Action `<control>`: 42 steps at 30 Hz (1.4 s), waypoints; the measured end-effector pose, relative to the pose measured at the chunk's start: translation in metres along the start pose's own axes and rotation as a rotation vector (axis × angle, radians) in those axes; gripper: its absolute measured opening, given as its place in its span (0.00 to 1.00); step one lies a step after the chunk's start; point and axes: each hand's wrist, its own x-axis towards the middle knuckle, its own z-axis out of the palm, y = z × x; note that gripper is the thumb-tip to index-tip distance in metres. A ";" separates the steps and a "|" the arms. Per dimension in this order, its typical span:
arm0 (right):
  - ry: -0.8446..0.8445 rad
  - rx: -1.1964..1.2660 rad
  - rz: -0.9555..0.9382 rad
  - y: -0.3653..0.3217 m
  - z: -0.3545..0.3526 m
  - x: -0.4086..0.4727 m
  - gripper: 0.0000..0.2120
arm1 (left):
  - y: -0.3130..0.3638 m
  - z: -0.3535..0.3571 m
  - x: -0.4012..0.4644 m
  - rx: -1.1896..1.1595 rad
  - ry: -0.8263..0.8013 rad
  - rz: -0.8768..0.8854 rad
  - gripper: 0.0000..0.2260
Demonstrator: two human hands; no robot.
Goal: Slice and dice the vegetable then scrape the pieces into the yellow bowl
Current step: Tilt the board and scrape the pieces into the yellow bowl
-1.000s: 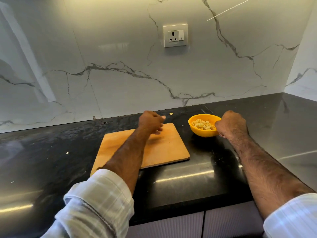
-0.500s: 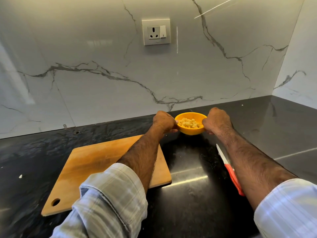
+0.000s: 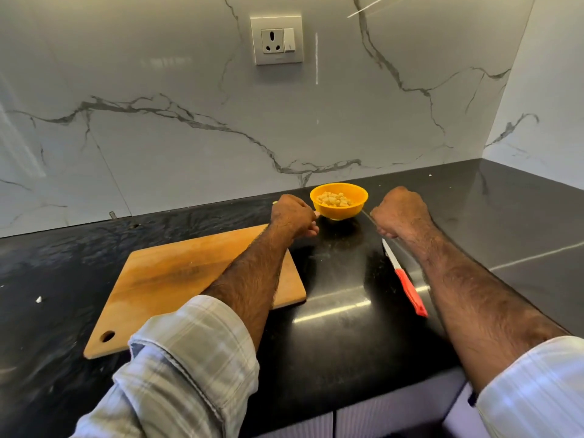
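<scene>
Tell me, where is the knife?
The knife lies on the black counter, just beside the right forearm, right of the cutting board.

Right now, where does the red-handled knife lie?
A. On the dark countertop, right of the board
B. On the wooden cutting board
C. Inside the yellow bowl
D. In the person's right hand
A: the red-handled knife lies flat on the dark stone countertop, right of the wooden cutting board, beside the right forearm, with neither hand holding it.
</scene>
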 end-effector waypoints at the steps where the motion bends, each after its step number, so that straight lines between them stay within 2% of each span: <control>1: -0.028 -0.044 0.020 0.001 -0.005 -0.012 0.15 | -0.001 0.001 -0.010 0.018 -0.019 0.023 0.05; 3: -0.088 -0.121 0.058 0.006 -0.018 -0.038 0.13 | -0.002 0.005 -0.032 0.058 -0.055 0.071 0.05; 5: -0.158 -0.175 0.100 0.010 -0.029 -0.057 0.14 | -0.001 0.009 -0.051 0.091 -0.088 0.111 0.06; 8: -0.247 -0.175 0.155 0.016 -0.036 -0.075 0.12 | -0.001 0.014 -0.072 0.138 -0.118 0.150 0.06; 12: -0.272 -0.203 0.181 0.021 -0.033 -0.090 0.07 | -0.002 0.015 -0.096 0.149 -0.130 0.160 0.06; 21: -0.408 -0.118 0.260 0.024 -0.027 -0.094 0.08 | -0.011 0.004 -0.111 0.127 -0.119 0.124 0.05; 26: -0.385 0.035 0.233 0.017 -0.023 -0.097 0.05 | -0.012 -0.012 -0.110 0.127 -0.102 0.104 0.04; 33: -0.453 0.272 0.153 -0.043 0.001 -0.101 0.09 | -0.026 -0.068 -0.108 0.151 0.022 0.101 0.03; 36: -0.509 0.288 0.133 -0.073 0.023 -0.102 0.11 | -0.034 -0.096 -0.107 0.189 0.075 0.074 0.04; 42: -0.517 0.287 0.075 -0.119 0.057 -0.099 0.10 | -0.048 -0.134 -0.105 0.228 0.149 0.029 0.04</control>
